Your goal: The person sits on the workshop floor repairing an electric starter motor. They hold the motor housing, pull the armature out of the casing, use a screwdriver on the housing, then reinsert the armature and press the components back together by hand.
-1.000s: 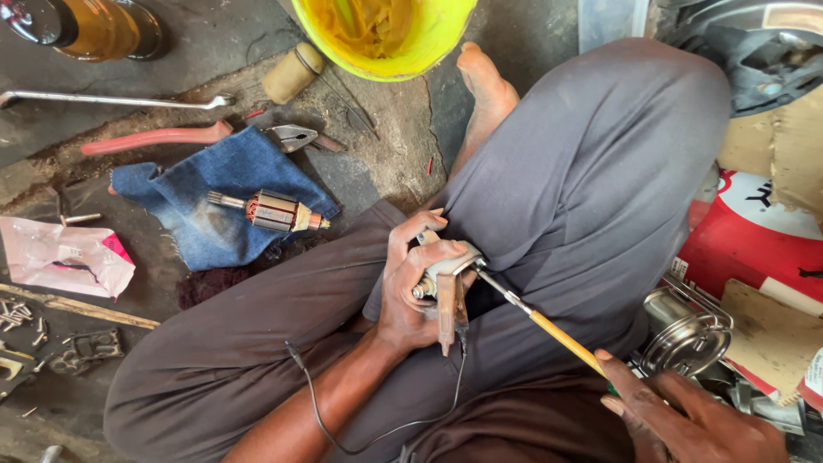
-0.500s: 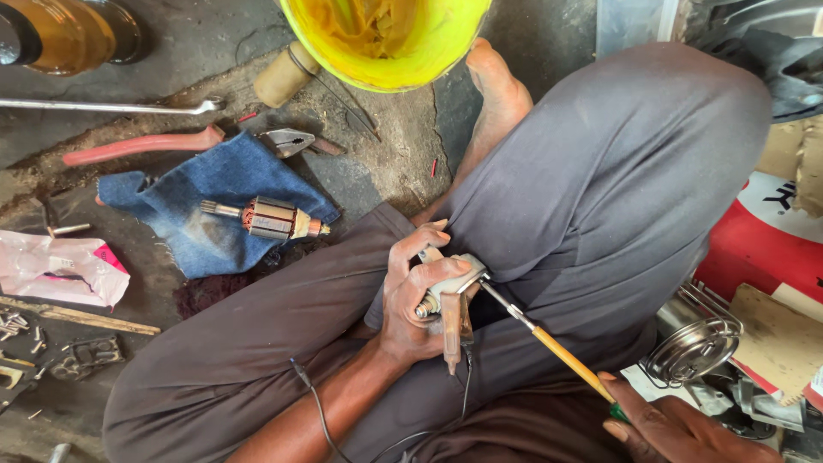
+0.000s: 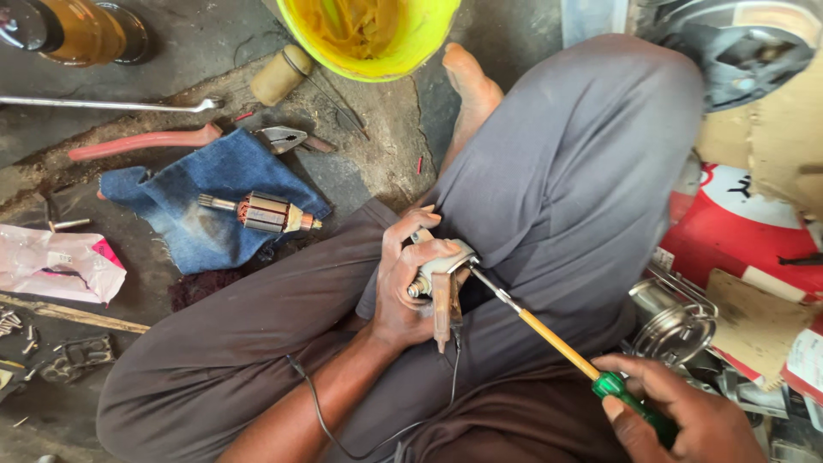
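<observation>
A small metal part (image 3: pixel 439 279) with a wire hanging off it is gripped tight in the left hand (image 3: pixel 410 287) over the lap, while the right hand (image 3: pixel 681 420) is wrapped round the green handle of a screwdriver (image 3: pixel 557 343), tip pressed into that part. Further out on the floor, a motor armature (image 3: pixel 261 213) is laid on a blue denim rag (image 3: pixel 210 201), with red-handled pliers (image 3: pixel 184 137) and a yellow bucket (image 3: pixel 369 34) seen beyond.

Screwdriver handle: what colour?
Green grip with a yellow shank section; head view, held in the right hand.
</observation>
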